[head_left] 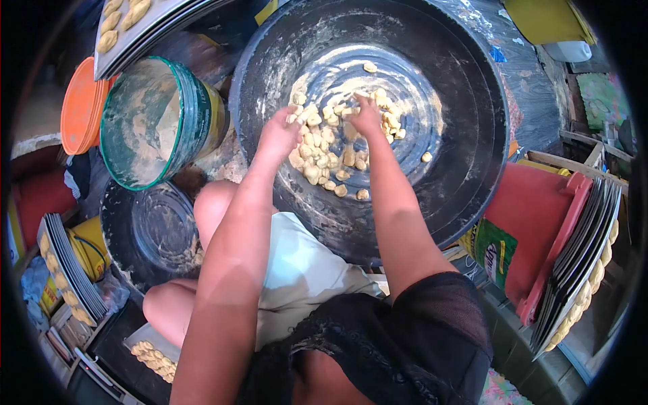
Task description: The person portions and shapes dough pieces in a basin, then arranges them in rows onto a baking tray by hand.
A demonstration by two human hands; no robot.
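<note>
- Pale dough pieces [314, 145] lie between your fingers and nearer you.
- Your left hand [280, 131] and right hand [366, 116] reach among them; I cannot tell whether their fingers pinch any.
- A round black basin [466, 121] surrounds your fingers.
- A green-rimmed bucket [192, 125] stands left of them.
</note>
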